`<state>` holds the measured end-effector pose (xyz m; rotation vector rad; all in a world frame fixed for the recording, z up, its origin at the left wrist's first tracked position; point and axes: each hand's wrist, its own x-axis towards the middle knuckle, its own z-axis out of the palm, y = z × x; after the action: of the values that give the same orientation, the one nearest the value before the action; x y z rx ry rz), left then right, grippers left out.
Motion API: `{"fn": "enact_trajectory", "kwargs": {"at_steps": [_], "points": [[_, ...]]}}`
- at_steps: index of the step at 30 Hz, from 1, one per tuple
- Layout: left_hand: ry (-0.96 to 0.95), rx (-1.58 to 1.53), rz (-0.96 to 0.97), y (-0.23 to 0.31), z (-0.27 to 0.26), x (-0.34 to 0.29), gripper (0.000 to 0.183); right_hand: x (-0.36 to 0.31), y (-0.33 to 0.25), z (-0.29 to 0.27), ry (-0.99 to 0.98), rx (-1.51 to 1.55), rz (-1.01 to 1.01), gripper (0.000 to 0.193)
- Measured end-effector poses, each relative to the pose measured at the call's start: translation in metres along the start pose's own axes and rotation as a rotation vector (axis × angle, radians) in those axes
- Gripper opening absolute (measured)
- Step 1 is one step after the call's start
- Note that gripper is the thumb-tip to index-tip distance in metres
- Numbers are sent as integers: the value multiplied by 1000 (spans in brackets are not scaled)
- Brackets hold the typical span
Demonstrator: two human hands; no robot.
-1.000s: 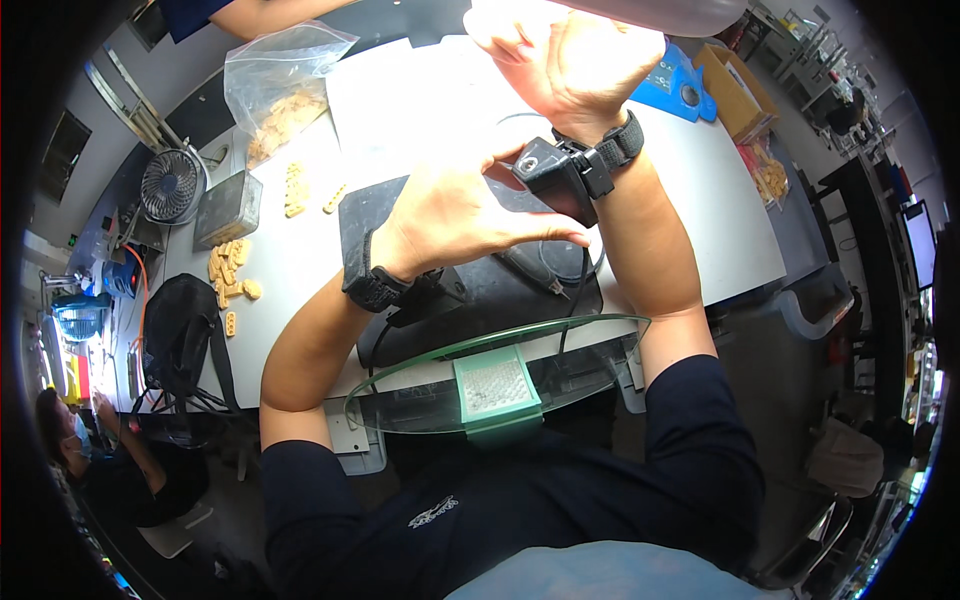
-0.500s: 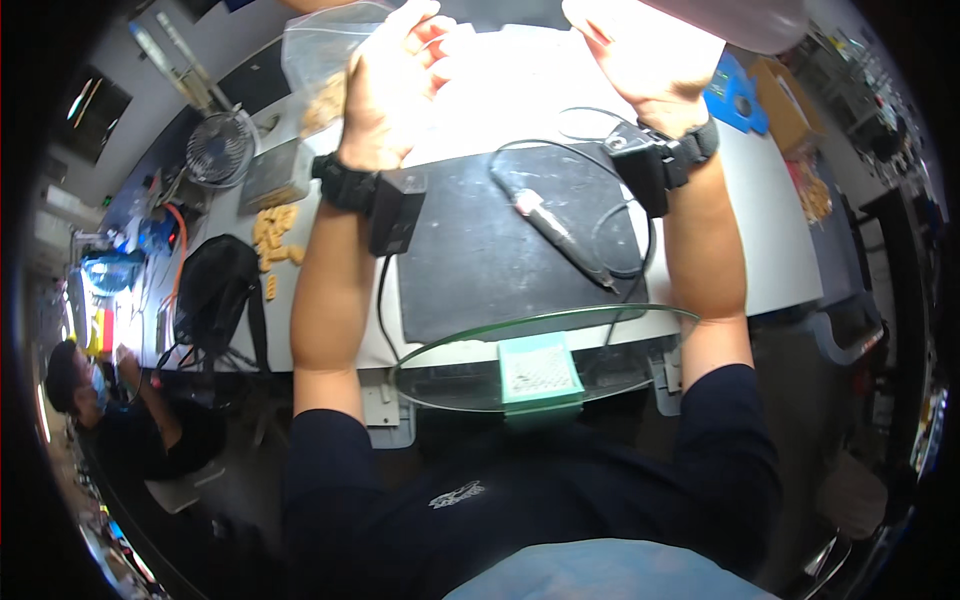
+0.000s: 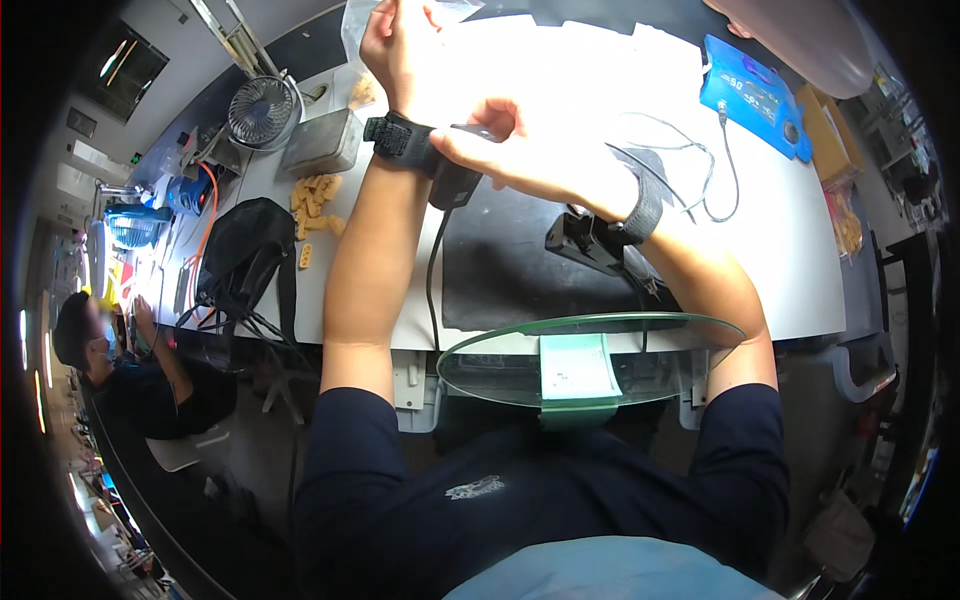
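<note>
My left hand is raised over the far side of the table, its fingers loosely bent and nothing visible in them. Around its wrist runs a black strap carrying a small black box with a cable. My right hand reaches across and grips that box, the thumb against its upper edge. A similar black box is strapped to my right wrist. Below lies a dark work mat. The pen-shaped tool on it is mostly hidden by my right hand and forearm.
A glass magnifier-like disc hangs before my chest. Tan pieces, a metal box, a fan and a black bag are on the left. At the far right sits a blue device. Another person sits left.
My right hand has moved left and down onto the box on my left wrist. The left hand's fingers have curled somewhat. The view has shifted, showing more of the blue device.
</note>
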<state>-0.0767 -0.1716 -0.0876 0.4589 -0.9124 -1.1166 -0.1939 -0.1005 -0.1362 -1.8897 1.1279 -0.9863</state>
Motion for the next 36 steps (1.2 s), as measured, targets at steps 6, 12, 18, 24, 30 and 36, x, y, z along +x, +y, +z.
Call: {"fn": "enact_trajectory", "kwargs": {"at_steps": [6,12,18,24,30,36], "points": [[-196,108,112,19,6,-12,20,-6,-13,4,8,111,95,49],[-347,232,217,20,9,-14,21,16,14,-27,51,259,33,41],[-737,590,381,1,18,-31,14,33,54,-56,390,881,-258,38],[-1092,938,683,3,38,-57,20,26,54,-90,343,646,-266,35],[-745,625,381,35,7,-23,20,7,71,-134,242,463,-270,33],[-493,553,296,47,-20,-4,23,-16,65,-166,158,258,-309,32]]}}
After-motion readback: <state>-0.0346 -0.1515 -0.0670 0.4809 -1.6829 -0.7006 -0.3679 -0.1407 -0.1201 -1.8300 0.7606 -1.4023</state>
